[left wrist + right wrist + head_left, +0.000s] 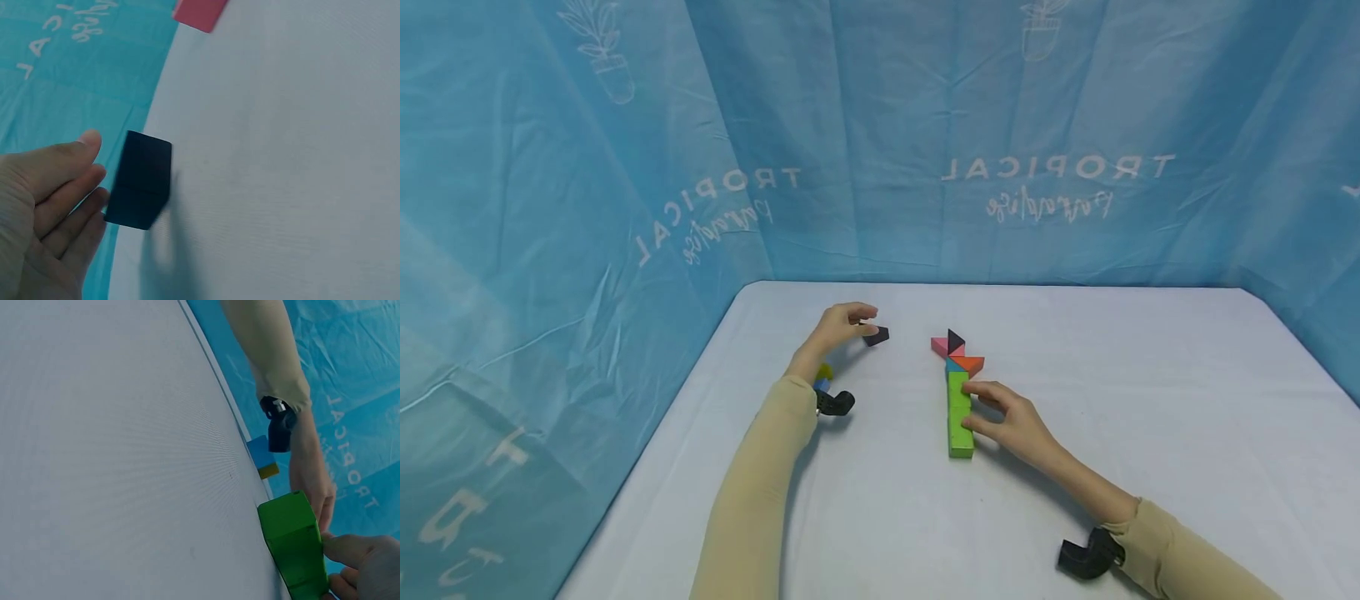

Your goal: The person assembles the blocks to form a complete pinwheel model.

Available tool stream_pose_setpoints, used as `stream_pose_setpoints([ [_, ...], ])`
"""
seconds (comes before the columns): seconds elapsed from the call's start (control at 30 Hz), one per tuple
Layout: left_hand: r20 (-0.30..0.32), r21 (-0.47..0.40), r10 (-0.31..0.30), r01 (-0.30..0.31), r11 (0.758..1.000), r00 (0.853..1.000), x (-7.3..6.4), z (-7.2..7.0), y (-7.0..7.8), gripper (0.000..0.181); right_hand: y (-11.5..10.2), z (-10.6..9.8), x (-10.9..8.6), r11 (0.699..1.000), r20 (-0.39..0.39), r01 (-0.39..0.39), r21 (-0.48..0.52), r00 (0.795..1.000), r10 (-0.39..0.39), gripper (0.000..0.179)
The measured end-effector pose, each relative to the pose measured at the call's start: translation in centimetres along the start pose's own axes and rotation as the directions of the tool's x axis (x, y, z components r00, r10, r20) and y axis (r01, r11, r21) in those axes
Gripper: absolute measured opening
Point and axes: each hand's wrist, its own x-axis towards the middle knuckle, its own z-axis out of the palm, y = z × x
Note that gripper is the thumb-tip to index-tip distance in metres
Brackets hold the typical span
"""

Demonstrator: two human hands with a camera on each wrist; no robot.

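A dark block [877,337] with a slanted end lies near my left hand [846,323]. In the left wrist view the fingertips are right at the near side of the dark block [142,180], and the thumb stands apart from it. My right hand [1015,421] rests beside a row of green blocks [960,429], its thumb and forefinger touching their right side without closing round them. The right wrist view shows the thumb against the green blocks [292,540]. Beyond them lie blue [952,364], orange [972,364], pink [940,346] and black [954,342] triangular pieces, joined to the row.
Partly hidden by the left wrist are a yellow piece [825,372] and a blue piece [822,385]. The white table [1112,375] is bordered by blue printed curtains [880,142] at the back and sides. Each sleeve carries a black wrist camera [1086,557].
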Motion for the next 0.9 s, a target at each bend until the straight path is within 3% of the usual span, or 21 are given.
stream_pose_setpoints([
  [0.13,0.023,0.034,-0.017,0.016,0.999,1.0,-0.2,0.4,-0.6,0.042,0.0,0.0,0.0,1.0,0.001,0.013,-0.002,1.0,-0.013,0.054],
  [0.47,-0.046,0.061,0.004,-0.002,0.998,0.999,-0.6,1.2,-1.4,0.037,0.0,0.0,0.0,1.0,0.004,-0.003,-0.005,1.0,0.003,0.053],
  [0.9,-0.049,0.06,-0.005,0.008,0.998,0.999,-0.9,1.3,-1.6,0.039,-0.3,0.0,-0.1,1.0,0.004,0.015,-0.012,1.0,-0.015,0.053],
])
